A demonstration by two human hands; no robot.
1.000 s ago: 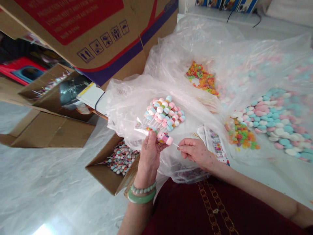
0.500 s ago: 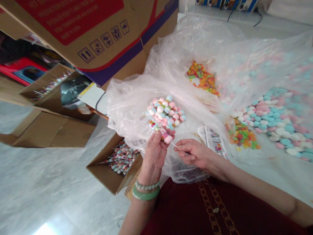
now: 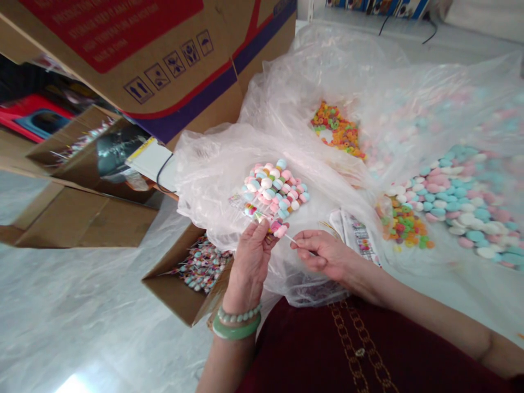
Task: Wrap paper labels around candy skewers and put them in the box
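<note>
Between my two hands is a candy skewer [image 3: 280, 230] in a clear printed wrapper, with pink and white pieces showing. My left hand [image 3: 254, 245] pinches its wrapped candy part. With thumb and fingers closed, my right hand [image 3: 318, 250] grips the bare white stick at its lower end. Just beyond my left hand lies a pile of marshmallow skewers [image 3: 275, 186], pink, white and blue, with their sticks pointing towards me. Right of my right hand are flat printed wrappers [image 3: 361, 240], partly under clear plastic.
Loose marshmallows [image 3: 470, 202] and ring gummies [image 3: 405, 224] lie in plastic at the right, more gummies [image 3: 338, 131] farther back. A cardboard box [image 3: 164, 278] of wrapped skewers stands low at the left. A large carton [image 3: 229, 87] rises behind plastic sheeting [image 3: 213, 158].
My left hand has shifted slightly left, and its fingers have closed in more on the wrapped candy. My right hand stays almost in place on the stick.
</note>
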